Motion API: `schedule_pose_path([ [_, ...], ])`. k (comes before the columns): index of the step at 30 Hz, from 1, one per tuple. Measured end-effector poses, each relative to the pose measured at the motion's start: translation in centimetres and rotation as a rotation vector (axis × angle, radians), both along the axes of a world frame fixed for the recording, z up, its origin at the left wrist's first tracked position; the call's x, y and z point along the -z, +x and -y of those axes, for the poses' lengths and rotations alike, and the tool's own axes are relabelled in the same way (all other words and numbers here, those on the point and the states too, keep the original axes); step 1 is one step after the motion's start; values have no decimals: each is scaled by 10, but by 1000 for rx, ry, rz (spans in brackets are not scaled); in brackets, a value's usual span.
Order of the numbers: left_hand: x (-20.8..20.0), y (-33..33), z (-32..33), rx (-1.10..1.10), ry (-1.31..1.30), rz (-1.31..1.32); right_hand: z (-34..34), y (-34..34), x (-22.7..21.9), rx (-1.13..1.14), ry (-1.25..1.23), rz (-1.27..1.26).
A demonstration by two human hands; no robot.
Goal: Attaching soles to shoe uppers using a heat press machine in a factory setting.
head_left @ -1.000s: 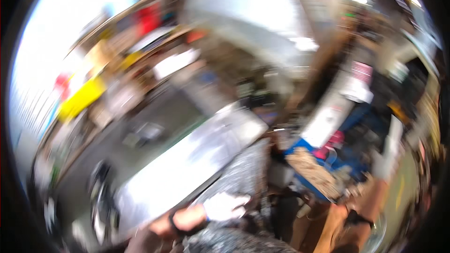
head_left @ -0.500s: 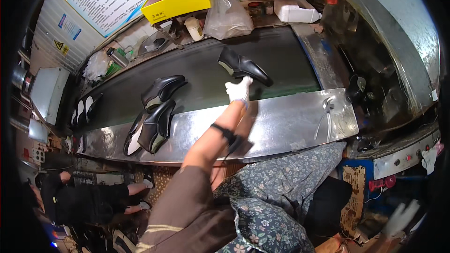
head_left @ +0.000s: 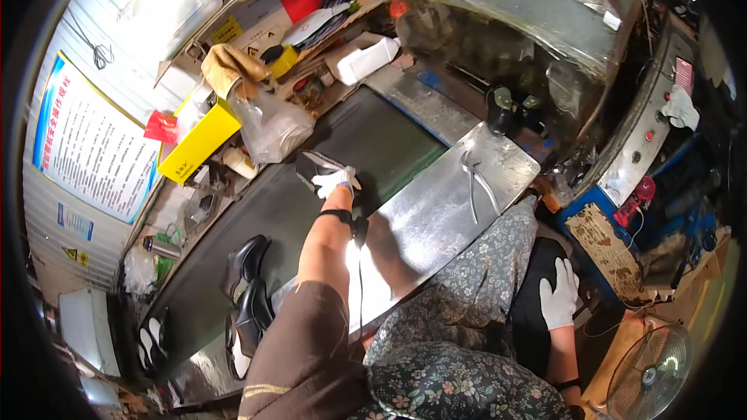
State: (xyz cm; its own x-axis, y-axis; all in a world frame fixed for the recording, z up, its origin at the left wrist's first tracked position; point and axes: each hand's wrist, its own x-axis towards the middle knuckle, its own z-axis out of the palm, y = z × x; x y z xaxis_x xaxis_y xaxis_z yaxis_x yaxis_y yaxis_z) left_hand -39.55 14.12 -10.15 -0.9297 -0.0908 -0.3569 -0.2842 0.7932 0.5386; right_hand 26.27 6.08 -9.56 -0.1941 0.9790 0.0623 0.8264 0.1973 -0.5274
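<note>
My left hand point(head_left: 336, 182), in a white glove, reaches over the dark belt and grips a black leather shoe point(head_left: 309, 174). The shoe is tipped, with its pale sole edge showing, and the hand covers part of it. On my lap, over black cloth, lies my right hand point(head_left: 559, 296), also white-gloved, its fingers spread and nothing in it. To the left of my left arm are more black shoes: one on the belt point(head_left: 247, 261) and another point(head_left: 253, 309) at the metal ledge, beside a shoe with a white insole point(head_left: 238, 354).
Metal pincers point(head_left: 477, 184) rest on the shiny metal ledge point(head_left: 420, 218). Beyond the belt point(head_left: 373, 128) stand a yellow box point(head_left: 199, 142), a plastic bag point(head_left: 274, 128) and a white jug point(head_left: 364, 60). A fan point(head_left: 648, 376) and a control panel point(head_left: 640, 144) are at right.
My view has turned rightward. My left hand has taken hold of the shoe on the belt, which is now tipped over. My right hand has come from the far lower right onto my lap.
</note>
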Motion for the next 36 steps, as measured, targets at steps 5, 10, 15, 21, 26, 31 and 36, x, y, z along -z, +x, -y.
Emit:
schedule_pose_path([
  [5, -10, 19, 68, 216, 937, 286, -3, 1, -11, -7, 62, -29],
  [10, -75, 136, 184, 669, 1257, 729, -30, -63, -110, -278, -184, -338],
  [15, -112, 280, 188, 1466, 957, 277, -60, -135, -173, -337, -73, -882],
  [21, -129, 357, 126, 1525, 1052, 315, -20, -99, -127, -242, -111, -371],
  [26, -94, 353, 63, 1515, 747, 384, 29, -86, -78, -39, -249, -542],
  [31, -78, 348, 49, 1595, 920, 549, 33, -59, -61, -111, -110, -659],
  [36, -80, 345, 92, 1218, 983, 894, 14, -65, -46, 252, -920, -1149],
])
